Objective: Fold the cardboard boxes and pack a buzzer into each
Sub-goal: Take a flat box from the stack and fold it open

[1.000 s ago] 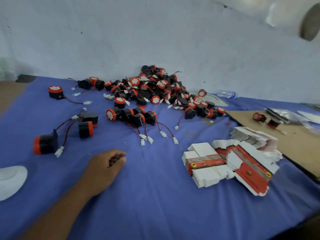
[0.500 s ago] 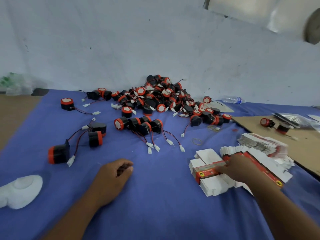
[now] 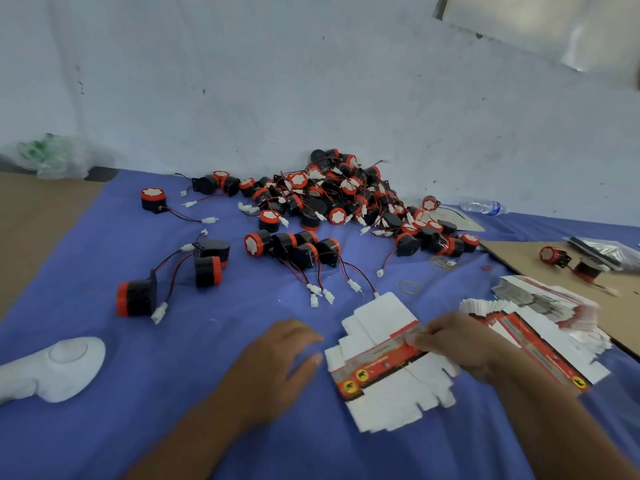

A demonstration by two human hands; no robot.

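Many flat box blanks (image 3: 388,372), stacked; right hand (image 3: 460,344) pinches the top one; left hand (image 3: 280,358) lies relaxed alongside; buzzers (image 3: 332,199) heaped beyond.

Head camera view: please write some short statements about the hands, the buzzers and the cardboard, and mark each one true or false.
1. The right hand has its fingers on the stack of flat white-and-red cardboard box blanks. True.
2. The left hand holds a buzzer. False: it rests with relaxed fingers on the blue cloth, holding nothing.
3. The heap of round black-and-orange buzzers lies at the far side of the cloth, near the wall. True.
4. A folded box stands on the cloth. False: all cardboard in view is flat.
5. The clear plastic bottle stands upright. False: it lies on its side.
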